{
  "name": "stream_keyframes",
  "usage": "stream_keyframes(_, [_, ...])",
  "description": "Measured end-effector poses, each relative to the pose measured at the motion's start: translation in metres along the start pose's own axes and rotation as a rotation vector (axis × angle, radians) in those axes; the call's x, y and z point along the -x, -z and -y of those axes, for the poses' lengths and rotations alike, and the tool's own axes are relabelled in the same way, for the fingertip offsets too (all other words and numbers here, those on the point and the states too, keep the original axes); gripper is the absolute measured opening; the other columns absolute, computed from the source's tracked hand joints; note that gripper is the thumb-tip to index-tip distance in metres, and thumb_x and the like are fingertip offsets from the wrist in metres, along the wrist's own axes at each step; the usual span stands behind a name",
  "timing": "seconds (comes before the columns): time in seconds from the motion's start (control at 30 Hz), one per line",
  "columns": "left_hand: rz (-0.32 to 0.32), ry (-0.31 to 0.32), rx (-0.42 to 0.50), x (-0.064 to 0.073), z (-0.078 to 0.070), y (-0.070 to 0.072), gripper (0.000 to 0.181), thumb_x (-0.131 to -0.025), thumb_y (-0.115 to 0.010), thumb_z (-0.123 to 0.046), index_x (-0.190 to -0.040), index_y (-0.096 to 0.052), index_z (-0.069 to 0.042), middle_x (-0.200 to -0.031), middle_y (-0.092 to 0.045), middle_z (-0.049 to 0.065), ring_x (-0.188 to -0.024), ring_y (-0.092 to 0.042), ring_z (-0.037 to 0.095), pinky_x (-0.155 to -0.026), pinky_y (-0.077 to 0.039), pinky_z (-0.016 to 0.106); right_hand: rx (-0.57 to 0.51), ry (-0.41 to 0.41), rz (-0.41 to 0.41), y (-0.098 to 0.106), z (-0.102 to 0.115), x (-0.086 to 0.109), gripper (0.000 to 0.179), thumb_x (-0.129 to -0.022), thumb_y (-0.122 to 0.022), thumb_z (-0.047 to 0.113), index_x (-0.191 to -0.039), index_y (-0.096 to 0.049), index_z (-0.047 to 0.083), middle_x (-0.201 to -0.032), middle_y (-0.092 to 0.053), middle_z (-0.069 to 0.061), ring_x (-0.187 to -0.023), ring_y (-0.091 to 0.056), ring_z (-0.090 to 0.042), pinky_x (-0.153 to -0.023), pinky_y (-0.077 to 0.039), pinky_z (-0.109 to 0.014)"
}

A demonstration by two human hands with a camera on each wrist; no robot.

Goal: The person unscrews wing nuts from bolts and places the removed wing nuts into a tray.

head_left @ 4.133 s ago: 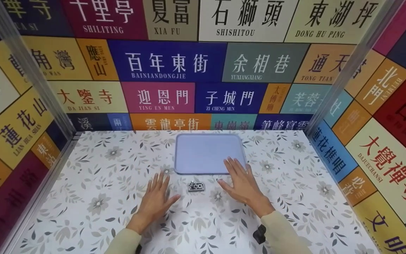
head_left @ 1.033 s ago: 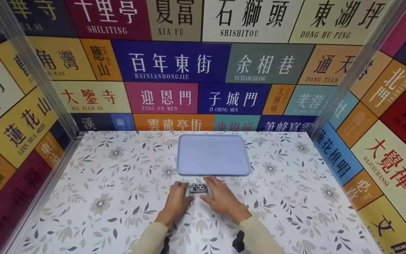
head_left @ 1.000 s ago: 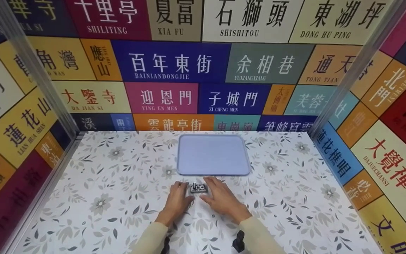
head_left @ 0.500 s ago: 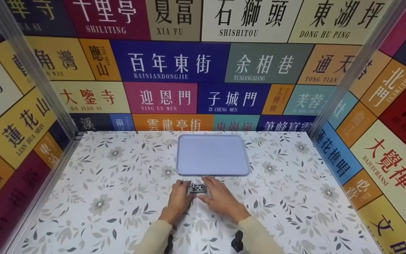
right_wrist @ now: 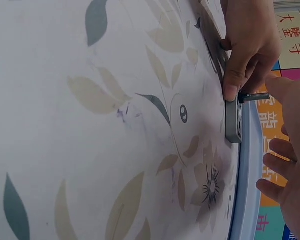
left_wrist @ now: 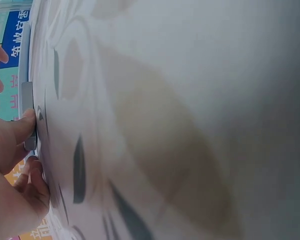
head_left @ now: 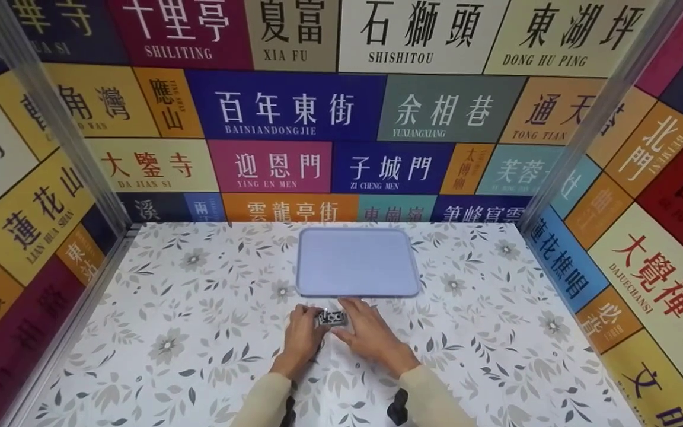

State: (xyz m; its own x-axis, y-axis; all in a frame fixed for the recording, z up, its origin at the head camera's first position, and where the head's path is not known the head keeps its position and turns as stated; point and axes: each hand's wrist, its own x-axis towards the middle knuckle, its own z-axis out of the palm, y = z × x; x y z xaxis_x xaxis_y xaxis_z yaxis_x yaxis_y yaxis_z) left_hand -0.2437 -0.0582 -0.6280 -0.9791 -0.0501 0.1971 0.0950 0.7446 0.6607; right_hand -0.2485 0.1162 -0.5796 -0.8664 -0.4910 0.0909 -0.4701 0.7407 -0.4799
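Note:
A small grey metal block with holes in its top lies on the patterned tabletop between the two hands. A threaded bolt stands up from it in the right wrist view. My left hand pinches the block's left end, its thumb against the near side. At the other end is my right hand, fingers extended beside the block. In the right wrist view a fingertip of the right hand is close to the bolt's free end; contact cannot be told. The left wrist view shows the block partly hidden by the left thumb.
A shallow lavender tray lies flat just beyond the hands. The floral-patterned table extends around them. Panels with printed lettering wall in the back and both sides.
Both hands have come inward from well apart to either end of the block. Over the last second the left fingers have closed in on its left end. The tray stays put.

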Motion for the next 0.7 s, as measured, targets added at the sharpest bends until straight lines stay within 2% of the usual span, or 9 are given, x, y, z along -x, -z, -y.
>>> stream_keyframes(0.3, [-0.044, -0.049, 0.026, 0.003, 0.002, 0.000, 0.026, -0.085, -0.075, -0.011, -0.108, -0.064, -0.002, -0.104, -0.060, 0.014, -0.100, -0.058, 0.032, -0.086, -0.053, 0.049, -0.035, -0.009, -0.009, -0.001, 0.003, 0.000, 0.069, -0.099, -0.059, 0.047, -0.152, -0.038, 0.008, -0.156, -0.041, -0.014, -0.145, -0.038, -0.035, -0.122, -0.028, -0.053])
stream_keyframes(0.43, [-0.029, -0.036, 0.039, 0.003, 0.000, 0.003, 0.025, -0.087, -0.074, -0.010, -0.108, -0.063, -0.003, -0.104, -0.063, 0.012, -0.098, -0.059, 0.031, -0.086, -0.052, 0.048, -0.058, -0.009, -0.032, -0.002, 0.001, -0.001, 0.067, -0.097, -0.062, 0.044, -0.149, -0.041, 0.006, -0.152, -0.045, -0.014, -0.143, -0.041, -0.034, -0.121, -0.030, -0.054])
stream_keyframes(0.57, [-0.003, -0.011, 0.075, 0.002, -0.002, 0.008, 0.024, -0.089, -0.072, -0.010, -0.110, -0.062, -0.003, -0.102, -0.066, 0.011, -0.098, -0.061, 0.030, -0.087, -0.053, 0.048, -0.084, -0.046, -0.032, -0.001, 0.002, -0.001, 0.069, -0.096, -0.062, 0.048, -0.149, -0.041, 0.007, -0.152, -0.046, -0.013, -0.142, -0.041, -0.034, -0.120, -0.031, -0.053])
stream_keyframes(0.7, [0.019, -0.037, 0.145, 0.001, -0.002, 0.013, 0.024, -0.091, -0.071, -0.008, -0.111, -0.061, 0.000, -0.099, -0.068, 0.013, -0.094, -0.064, 0.030, -0.084, -0.054, 0.047, -0.103, -0.051, -0.075, 0.002, 0.003, -0.001, 0.072, -0.093, -0.064, 0.052, -0.145, -0.046, 0.006, -0.147, -0.049, -0.013, -0.137, -0.046, -0.034, -0.117, -0.037, -0.052])
